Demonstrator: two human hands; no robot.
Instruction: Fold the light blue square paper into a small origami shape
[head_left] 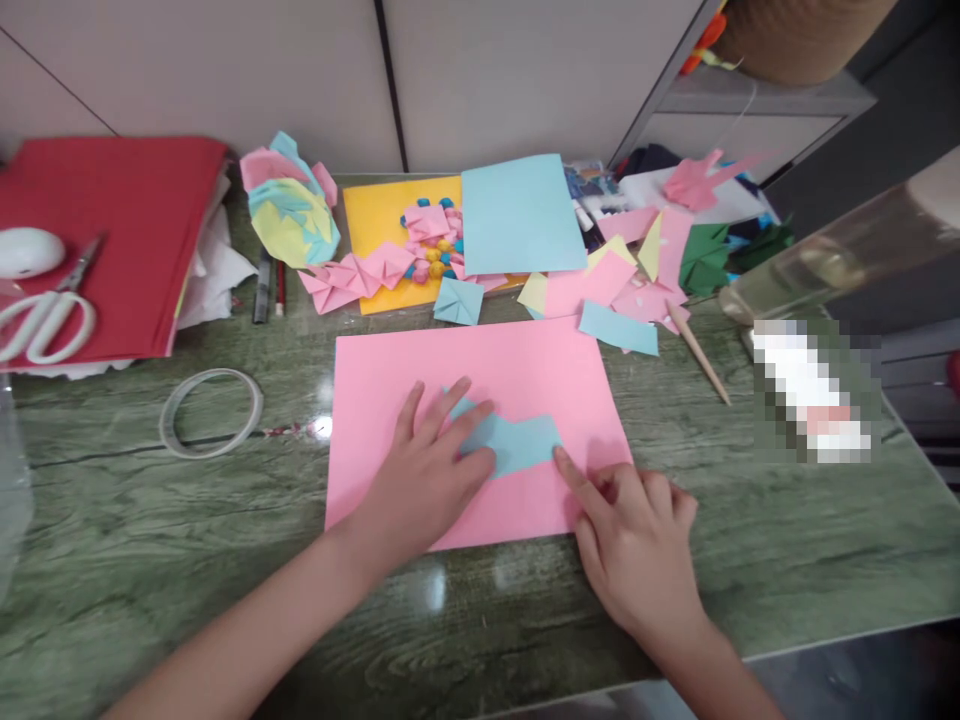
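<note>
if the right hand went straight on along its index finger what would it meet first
Probably the blue paper; the right hand points at its right edge, perhaps touching it.

Blue ppr point(521, 445) part-hidden by L hand point(427, 465); R-side item point(814, 390) blurred.

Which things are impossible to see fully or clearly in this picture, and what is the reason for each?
Head view: the left part of the blue paper on the pink sheet, under the left hand.
Head view: the pixelated object at the right, its details hidden by square blocks.
Head view: part of the yellow sheet, covered by the large blue sheet.
Head view: the top of the brown round object, cut off by the upper edge.
</note>
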